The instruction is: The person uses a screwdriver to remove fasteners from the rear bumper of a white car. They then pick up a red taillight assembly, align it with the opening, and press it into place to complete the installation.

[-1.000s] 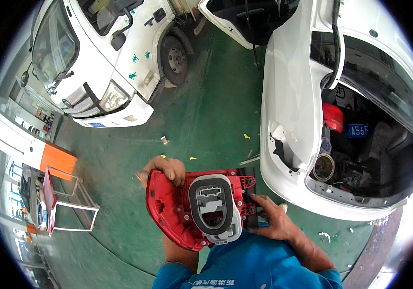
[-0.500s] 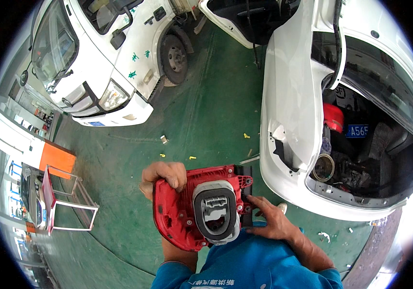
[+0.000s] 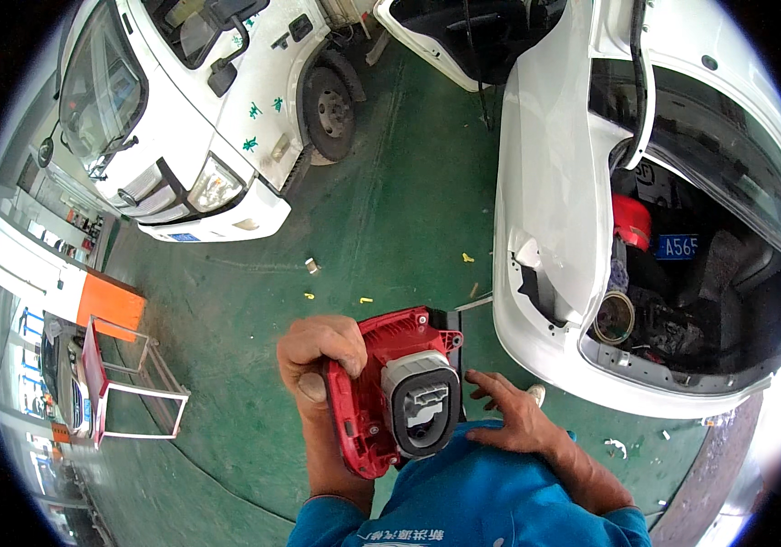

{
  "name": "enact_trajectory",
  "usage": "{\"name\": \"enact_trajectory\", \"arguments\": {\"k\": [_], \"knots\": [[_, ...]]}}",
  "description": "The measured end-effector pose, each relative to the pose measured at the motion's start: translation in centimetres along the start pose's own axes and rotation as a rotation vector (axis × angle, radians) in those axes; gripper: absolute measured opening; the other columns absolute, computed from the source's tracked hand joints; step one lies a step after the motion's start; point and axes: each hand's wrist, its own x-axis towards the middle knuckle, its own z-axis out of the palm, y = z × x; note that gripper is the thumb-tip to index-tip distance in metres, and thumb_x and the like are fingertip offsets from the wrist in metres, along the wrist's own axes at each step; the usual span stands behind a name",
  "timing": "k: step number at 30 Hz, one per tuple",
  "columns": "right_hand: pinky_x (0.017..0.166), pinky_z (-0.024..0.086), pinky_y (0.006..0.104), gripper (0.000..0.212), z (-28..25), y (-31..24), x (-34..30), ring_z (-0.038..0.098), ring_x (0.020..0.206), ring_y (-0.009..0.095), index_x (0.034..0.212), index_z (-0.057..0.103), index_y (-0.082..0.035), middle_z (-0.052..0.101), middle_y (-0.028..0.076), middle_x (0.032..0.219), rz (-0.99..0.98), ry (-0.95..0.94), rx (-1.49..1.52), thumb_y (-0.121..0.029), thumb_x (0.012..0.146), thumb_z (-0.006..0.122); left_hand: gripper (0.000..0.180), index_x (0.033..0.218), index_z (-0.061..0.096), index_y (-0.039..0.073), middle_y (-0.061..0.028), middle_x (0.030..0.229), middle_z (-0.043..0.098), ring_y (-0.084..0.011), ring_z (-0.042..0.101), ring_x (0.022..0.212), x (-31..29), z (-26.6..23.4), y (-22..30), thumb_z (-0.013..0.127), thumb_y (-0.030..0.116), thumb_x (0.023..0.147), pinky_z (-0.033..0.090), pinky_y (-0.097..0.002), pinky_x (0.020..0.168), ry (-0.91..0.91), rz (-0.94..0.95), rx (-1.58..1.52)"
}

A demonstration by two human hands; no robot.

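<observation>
My left hand point(image 3: 322, 351) grips the outer edge of a car tail light point(image 3: 368, 397), with the thumb bent against its side. Its back faces up: a red housing with screws and a grey-white oval lamp holder point(image 3: 418, 364) ringed by a dark gasket. To the right of the tail light is my right hand point(image 3: 513, 417), fingers spread and holding nothing, a small gap from the housing. The light hangs in front of my blue shirt point(image 3: 472, 492). On the right, a white car point(image 3: 541, 201) shows a bare lamp recess point(image 3: 536, 283) in its rear corner.
The car's trunk point(image 3: 682, 301) is open, with a red object point(image 3: 630, 221) and a round can-like thing point(image 3: 614, 316) inside. A white truck point(image 3: 199, 137) stands at upper left. A metal-framed stand point(image 3: 144, 430) is at left. Small scraps point(image 3: 311, 265) lie on the green floor.
The tail light has turned and tilted, its left edge swinging toward the right. My right hand has come off its edge; my left hand has turned with it.
</observation>
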Motion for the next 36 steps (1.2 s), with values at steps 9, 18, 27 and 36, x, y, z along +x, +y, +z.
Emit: {"name": "enact_trajectory", "arguments": {"k": [9,18,27,36], "knots": [[0.098,0.057,0.0433,0.1,-0.5,0.0,0.7,0.062,0.12,0.032,0.158,0.035,-0.007,0.05,0.02,0.146,0.004,-0.001,0.0,-0.022,0.075,0.089,0.069,0.066,0.061,0.003,-0.0044,0.055,0.056,-0.0162,0.054,0.046,0.2,0.6,0.7,0.069,0.067,0.089,0.038,-0.0275,0.044,0.028,-0.027,0.104],[0.097,0.057,0.0425,0.099,-0.9,-0.2,0.5,0.062,0.12,0.032,0.157,0.036,-0.005,0.049,0.021,0.147,-0.018,-0.014,0.013,-0.02,0.075,0.089,0.066,0.072,0.063,0.002,-0.0064,0.059,0.06,-0.0181,0.057,0.05,0.3,-0.8,0.6,0.065,0.065,0.093,0.041,-0.0294,0.046,-0.121,0.065,0.019],[0.1,0.053,0.0468,0.1,-1.6,-0.1,-0.8,0.058,0.125,0.039,0.153,0.044,-0.004,0.045,0.025,0.151,-0.319,0.211,-0.126,-0.024,0.069,0.093,0.059,0.096,0.062,0.009,-0.0072,0.075,0.065,-0.0188,0.058,0.062,1.2,-5.2,0.0,0.044,0.065,0.104,0.043,-0.033,0.062,-0.331,0.142,-0.39],[0.111,0.045,0.0538,0.095,-3.0,-4.0,-1.8,0.048,0.14,0.041,0.149,0.051,-0.013,0.044,0.022,0.156,-0.545,0.331,-0.52,-0.029,0.065,0.092,0.07,0.113,0.061,0.005,-0.0138,0.098,0.067,-0.0272,0.063,0.087,-2.6,-6.7,-5.4,0.037,0.069,0.102,0.048,-0.0407,0.083,-0.008,-0.02,-0.841]]}}
